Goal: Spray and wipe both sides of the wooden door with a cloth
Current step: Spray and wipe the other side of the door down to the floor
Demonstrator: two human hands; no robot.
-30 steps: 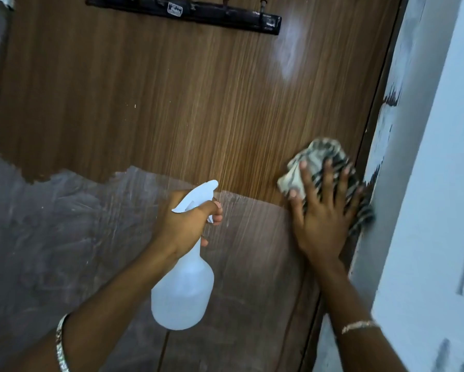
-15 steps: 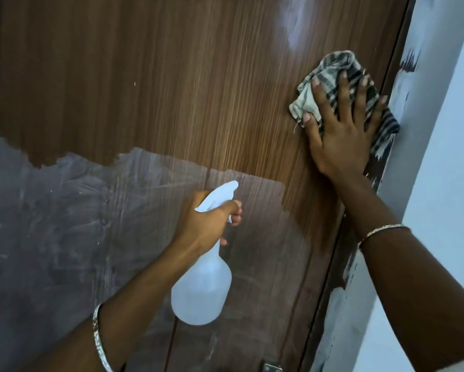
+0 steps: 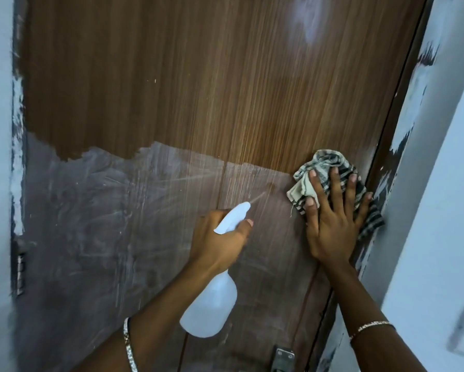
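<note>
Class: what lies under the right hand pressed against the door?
A striped cloth, bunched, sticks out around the straight fingers of the right hand. The cloth's middle and the wooden door beneath it are covered.

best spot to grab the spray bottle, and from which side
Take the spray bottle by its narrow neck under the nozzle head, coming from the side away from the door, as the left hand does. The rounded body is wide; the nozzle points at the door.

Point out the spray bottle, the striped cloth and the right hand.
spray bottle [image 3: 212, 312]: head view, on its round white body.
striped cloth [image 3: 326, 161]: head view, on the bunched top fold.
right hand [image 3: 330, 232]: head view, on the back of the hand.
</note>
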